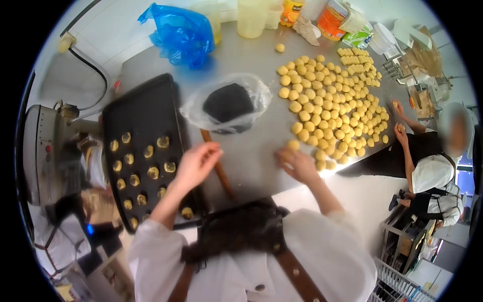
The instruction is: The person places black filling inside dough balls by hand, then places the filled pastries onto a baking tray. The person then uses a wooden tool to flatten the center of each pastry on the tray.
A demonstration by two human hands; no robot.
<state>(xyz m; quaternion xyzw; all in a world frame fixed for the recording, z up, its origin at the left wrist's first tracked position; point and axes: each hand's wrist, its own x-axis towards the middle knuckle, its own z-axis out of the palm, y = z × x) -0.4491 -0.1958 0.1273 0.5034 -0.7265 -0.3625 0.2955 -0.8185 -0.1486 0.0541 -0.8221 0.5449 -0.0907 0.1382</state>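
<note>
While the right hand (298, 163) pinches a dough ball (293, 145) off the desk (251, 151) | left hand (195, 163) spread, empty, over baking tray (143, 108) | imo lift gently, don't squash it

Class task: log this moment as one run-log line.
left hand: open, over tray edge | right hand: on dough balls | table: bagged dark filling

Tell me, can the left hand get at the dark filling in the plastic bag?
Probably yes: the left hand hovers just below the bag, whose filling lies exposed, with only bare table between.
</note>
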